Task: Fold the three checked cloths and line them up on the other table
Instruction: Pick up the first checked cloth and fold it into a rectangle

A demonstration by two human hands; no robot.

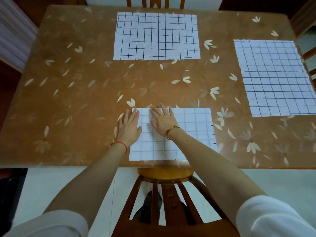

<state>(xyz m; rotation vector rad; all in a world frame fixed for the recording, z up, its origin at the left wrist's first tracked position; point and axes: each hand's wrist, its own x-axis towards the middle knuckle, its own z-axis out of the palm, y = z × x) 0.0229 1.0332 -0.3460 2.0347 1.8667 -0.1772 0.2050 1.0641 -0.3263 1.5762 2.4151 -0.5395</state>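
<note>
White checked cloth (191,132), seemingly folded once, lies at the table's (77,100) 6 o'clock edge, long axis running 9 to 3, while the left hand (129,126) at its 9 o'clock edge and the right hand (163,121) just toward 3 press it flat, fingers straight, gripping nothing.

No writing, label or number can be read here. The far cloth (156,35), the right cloth (277,77) and the near cloth (191,127) bear only grid lines, and the desk (77,100) shows only petals. The gold bracelet (171,131) seems unmarked, though it is too small to be sure.
</note>
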